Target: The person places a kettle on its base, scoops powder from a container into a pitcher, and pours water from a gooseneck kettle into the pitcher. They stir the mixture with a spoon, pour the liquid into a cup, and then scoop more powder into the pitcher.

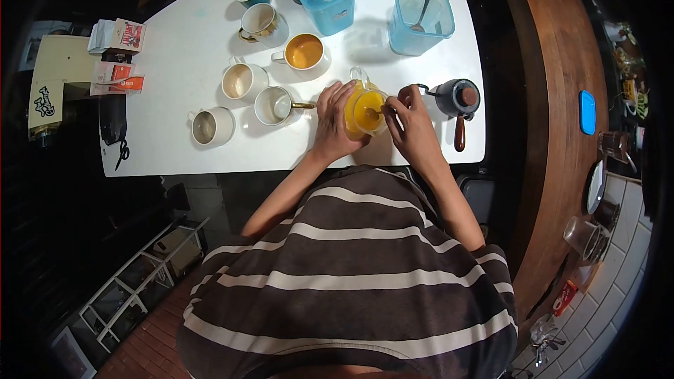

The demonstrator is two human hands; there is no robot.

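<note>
A glass jug [356,133] of yellow liquid stands near the front edge of the white table, its clear handle pointing away from me. My left hand [335,121] is wrapped round the jug's left side. Over its rim, my right hand [413,123] pinches what looks like a spoon [377,111], whose lower end dips into the yellow liquid. A mug holding an orange drink [305,51] sits just beyond my left hand. Closer on the left is a pale cup with a gold handle [273,106]. Right of my right hand stands a dark pot with a wooden handle [457,98].
Several other mugs, including a white mug [212,127], spread over the table's left half. A blue tub [330,0] and a second blue tub with a spoon [414,38] stand at the back. Packets [117,77] lie at the left edge. A wooden counter [554,168] runs along the right.
</note>
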